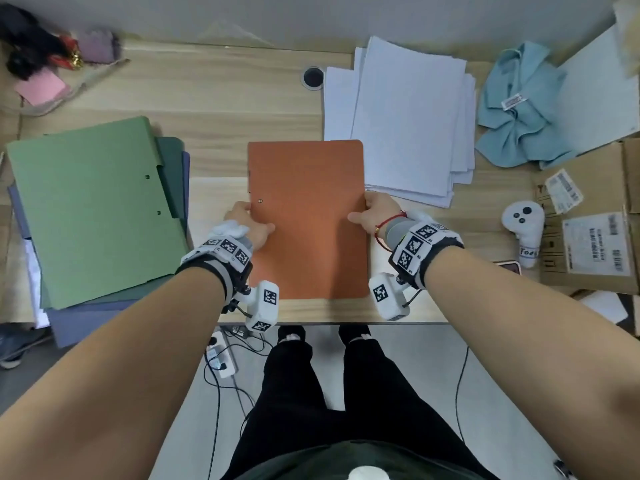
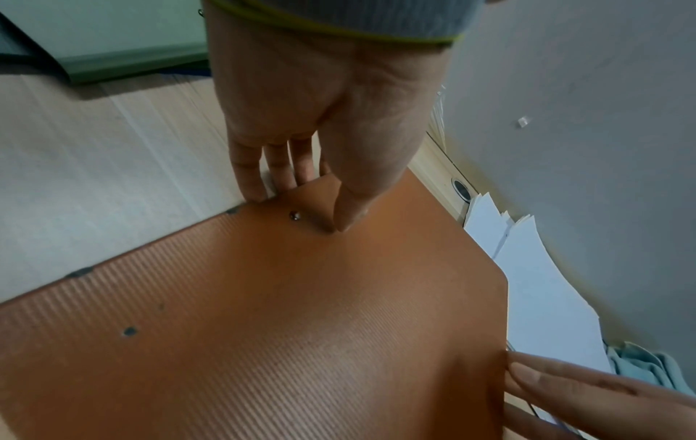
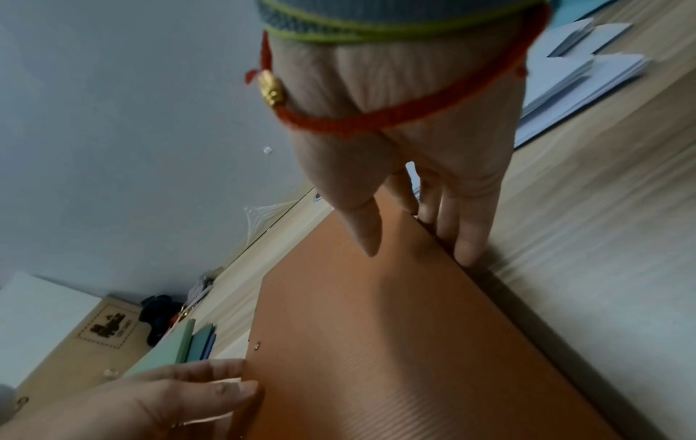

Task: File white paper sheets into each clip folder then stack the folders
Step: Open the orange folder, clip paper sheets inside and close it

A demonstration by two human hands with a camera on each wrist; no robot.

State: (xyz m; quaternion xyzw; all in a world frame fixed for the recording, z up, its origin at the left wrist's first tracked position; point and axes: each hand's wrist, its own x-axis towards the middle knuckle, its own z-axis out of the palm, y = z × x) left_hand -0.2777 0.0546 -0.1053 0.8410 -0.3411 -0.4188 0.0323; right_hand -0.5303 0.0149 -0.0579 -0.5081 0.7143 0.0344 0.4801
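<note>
A closed orange clip folder lies on the wooden desk in front of me. My left hand pinches its left edge near a metal rivet, thumb on top and fingers at the edge. My right hand pinches the right edge the same way, thumb on the cover. A loose pile of white paper sheets lies at the back right, partly under the folder's corner. A stack of closed folders with a light green one on top sits at the left.
A crumpled light blue cloth and cardboard boxes lie at the right, with a white controller beside them. A cable hole is at the desk's back. Dark clutter and a pink pad fill the back left corner.
</note>
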